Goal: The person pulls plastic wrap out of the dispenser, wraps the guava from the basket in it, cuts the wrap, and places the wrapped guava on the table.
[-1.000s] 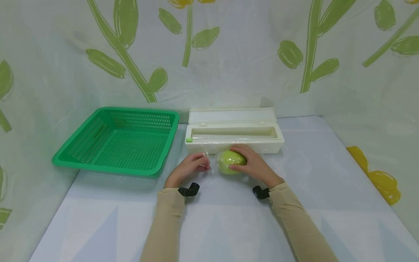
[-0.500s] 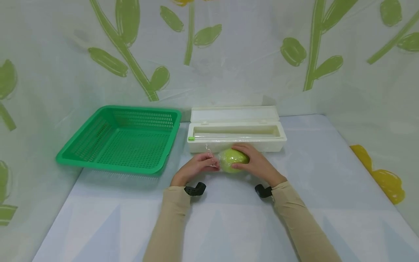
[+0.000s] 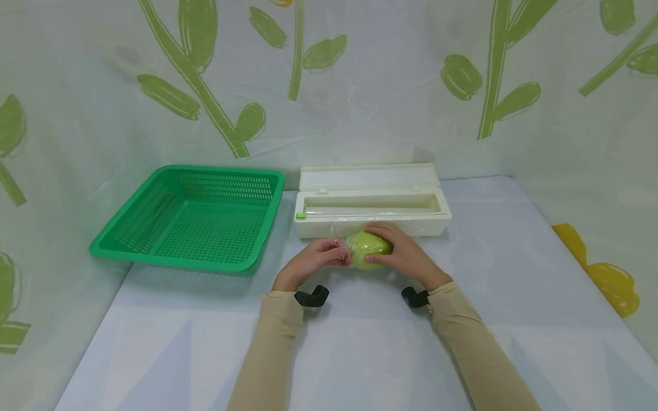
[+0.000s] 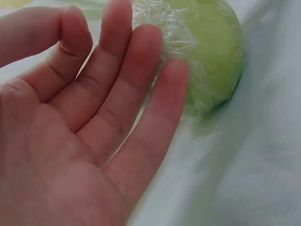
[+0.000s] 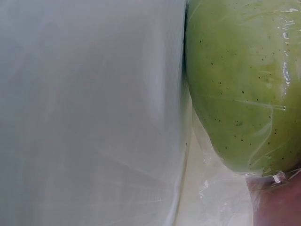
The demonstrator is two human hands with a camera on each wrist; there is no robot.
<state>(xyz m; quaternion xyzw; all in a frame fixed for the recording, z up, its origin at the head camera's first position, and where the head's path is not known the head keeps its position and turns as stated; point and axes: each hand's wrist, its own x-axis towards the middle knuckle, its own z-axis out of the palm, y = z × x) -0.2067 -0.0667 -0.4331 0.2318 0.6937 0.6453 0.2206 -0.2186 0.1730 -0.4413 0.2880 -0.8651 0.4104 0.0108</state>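
Note:
A round, light-green fruit with small dark specks lies on the table, covered in clear cling film. My right hand grips it from the right, fingers over the far side and thumb on the near side. To its left, my left hand pinches gathered cling film between thumb and index finger. In the left wrist view the other fingers of that hand lie extended against the bunched film beside the fruit.
Just behind the hands stands a white cling-film box with its lid raised, a film roll inside and a green slider at its left end. A green perforated basket sits to the left. A patterned curtain hangs behind the table.
My left hand has moved right, bringing the film end up against the fruit. My right hand keeps its grip on the fruit. The head view has shifted slightly.

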